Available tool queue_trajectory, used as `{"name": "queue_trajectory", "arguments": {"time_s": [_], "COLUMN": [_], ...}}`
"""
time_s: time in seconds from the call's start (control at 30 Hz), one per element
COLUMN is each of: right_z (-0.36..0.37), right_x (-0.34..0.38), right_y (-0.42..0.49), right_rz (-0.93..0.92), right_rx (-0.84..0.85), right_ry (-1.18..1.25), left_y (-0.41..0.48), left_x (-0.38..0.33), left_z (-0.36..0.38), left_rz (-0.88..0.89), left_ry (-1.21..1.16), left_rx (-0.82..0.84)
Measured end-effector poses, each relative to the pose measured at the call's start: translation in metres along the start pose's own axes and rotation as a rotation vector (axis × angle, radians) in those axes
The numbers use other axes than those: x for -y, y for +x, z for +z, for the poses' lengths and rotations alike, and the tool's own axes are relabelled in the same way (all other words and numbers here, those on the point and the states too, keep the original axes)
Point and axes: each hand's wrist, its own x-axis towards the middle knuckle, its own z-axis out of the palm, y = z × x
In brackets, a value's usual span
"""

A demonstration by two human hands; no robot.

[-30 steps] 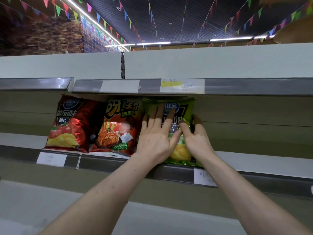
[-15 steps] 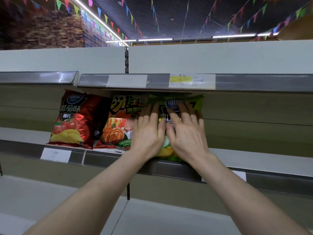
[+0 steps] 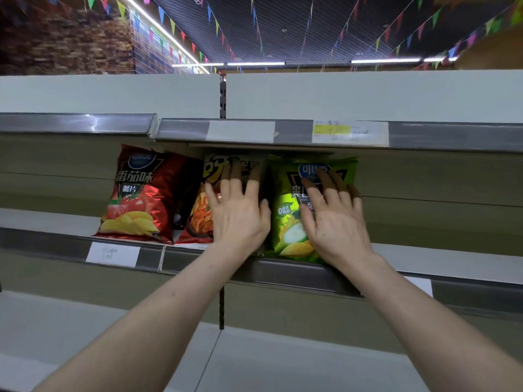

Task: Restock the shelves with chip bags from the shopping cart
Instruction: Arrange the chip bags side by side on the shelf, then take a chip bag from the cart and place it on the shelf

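Head view, looking up at the middle shelf [image 3: 452, 261]: three chip bags stand upright in a row at the centre of the frame. The red bag [image 3: 138, 193] is leftmost, the orange bag [image 3: 202, 213] is just beside it with its edge overlapping, and the green bag [image 3: 288, 222] is on the right. The left hand [image 3: 240, 216] lies flat on the orange bag with fingers straight and spread. The right hand [image 3: 336, 222] lies flat on the green bag the same way. Neither hand pinches or curls round anything.

By the look of it, these three bags are already placed, and the hands are only pressing the last two back and squaring them up. To the right of the green bag the shelf board shows bare, so there seems to be room for more bags. The shopping cart is out of view, so how many bags are left cannot be told. A blank price label [image 3: 113, 254] sits on the shelf edge at lower left.
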Motion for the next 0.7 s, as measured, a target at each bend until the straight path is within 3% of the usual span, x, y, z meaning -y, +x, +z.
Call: {"name": "queue_trajectory", "arguments": {"time_s": [0.23, 0.4, 0.53, 0.7], "right_z": [-0.007, -0.012, -0.019, -0.023], "right_x": [0.010, 0.029, 0.050, 0.088], "right_y": [0.001, -0.006, -0.010, -0.023], "right_rz": [0.010, -0.090, -0.093, -0.113], "right_rx": [0.005, -0.112, -0.027, 0.051], "right_ry": [0.000, 0.117, 0.394, 0.750], "left_y": [-0.021, -0.023, -0.033, -0.064], "left_x": [-0.006, -0.001, 0.004, 0.013], "left_z": [-0.010, -0.024, -0.046, -0.076], "left_rz": [0.126, 0.049, -0.111, -0.512], "left_ry": [-0.064, -0.038, -0.034, -0.235], "left_rx": [-0.062, -0.039, -0.031, -0.017]}}
